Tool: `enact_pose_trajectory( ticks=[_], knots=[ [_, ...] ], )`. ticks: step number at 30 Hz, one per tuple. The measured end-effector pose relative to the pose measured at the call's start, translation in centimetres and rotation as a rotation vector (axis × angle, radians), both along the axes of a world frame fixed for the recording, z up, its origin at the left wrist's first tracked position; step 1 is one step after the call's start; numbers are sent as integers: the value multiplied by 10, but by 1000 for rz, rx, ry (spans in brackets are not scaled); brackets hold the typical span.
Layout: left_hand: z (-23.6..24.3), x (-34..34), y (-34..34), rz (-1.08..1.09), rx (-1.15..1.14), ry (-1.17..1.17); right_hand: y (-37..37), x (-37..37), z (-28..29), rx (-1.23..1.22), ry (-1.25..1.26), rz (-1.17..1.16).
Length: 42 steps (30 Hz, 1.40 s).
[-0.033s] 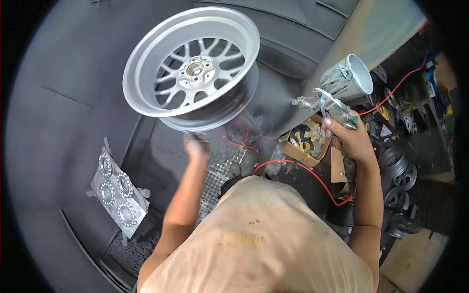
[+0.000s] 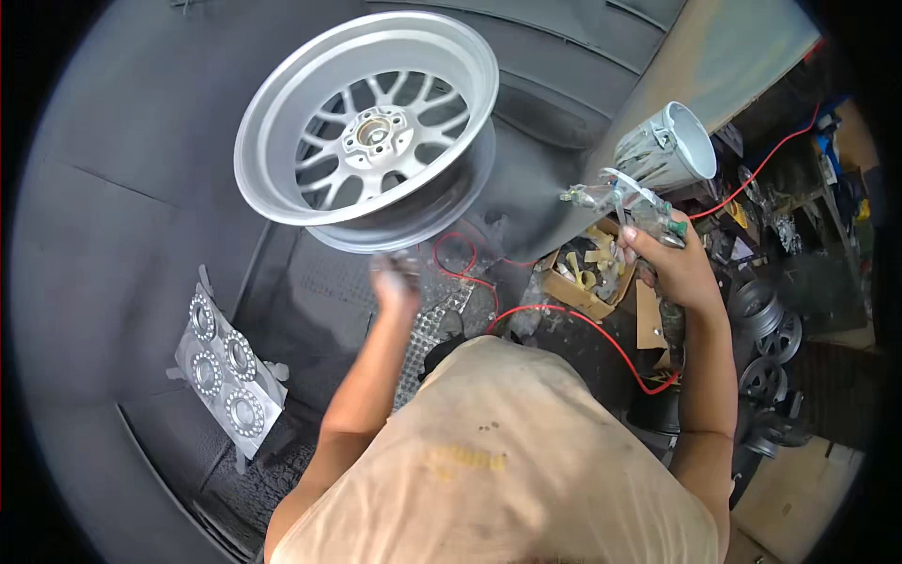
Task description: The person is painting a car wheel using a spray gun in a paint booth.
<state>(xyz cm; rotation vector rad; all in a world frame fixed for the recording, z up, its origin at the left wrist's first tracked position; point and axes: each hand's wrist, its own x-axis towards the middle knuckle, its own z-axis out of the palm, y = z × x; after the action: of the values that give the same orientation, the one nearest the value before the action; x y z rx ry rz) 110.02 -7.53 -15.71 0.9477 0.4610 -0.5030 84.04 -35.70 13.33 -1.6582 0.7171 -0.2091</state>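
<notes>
A silver wheel rim (image 2: 265, 155) with mesh spokes faces me, tilted, at the upper middle. A second, darker rim edge (image 2: 413, 230) shows just beneath it. My left hand (image 2: 396, 273) hangs near that lower edge, its fingers smeared by motion; I cannot tell whether they touch it. On the right, my right hand (image 2: 672, 258) is wrapped round a spray gun (image 2: 601, 195), its nozzle pointing left. A pale paint cup (image 2: 692, 141) with grey-smeared sides sits above the gun. Faint mist hangs between nozzle and rim.
A red hose (image 2: 587, 322) loops over the floor below the gun. An open cardboard box (image 2: 587, 299) of odds and ends stands under my right hand. At left, a silver panel (image 2: 258, 402) carries several ring-shaped parts. More wheels (image 2: 763, 381) are stacked at far right.
My left hand has moved a little to the right. The spokes of the wheel rim have turned to a different angle. My right hand and the spray gun look almost unmoved.
</notes>
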Motion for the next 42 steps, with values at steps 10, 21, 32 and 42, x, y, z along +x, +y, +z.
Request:
enact_pose_trajectory(
  ticks=[10, 21, 32, 42],
  knots=[
    [41, -111, -54, -1864, -197, -266, -13, -5, -11, 61, 19, -10],
    [14, -139, 9, -1567, 318, -313, -32, -1, 0, 35, 88, 275],
    [-32, -108, 17, -816, 98, 124, -3, 57, 103, 184, 80, 659],
    [53, 173, 106, -98, 87, -183, 85, 253, 156, -80, -42, 560]
  ],
)
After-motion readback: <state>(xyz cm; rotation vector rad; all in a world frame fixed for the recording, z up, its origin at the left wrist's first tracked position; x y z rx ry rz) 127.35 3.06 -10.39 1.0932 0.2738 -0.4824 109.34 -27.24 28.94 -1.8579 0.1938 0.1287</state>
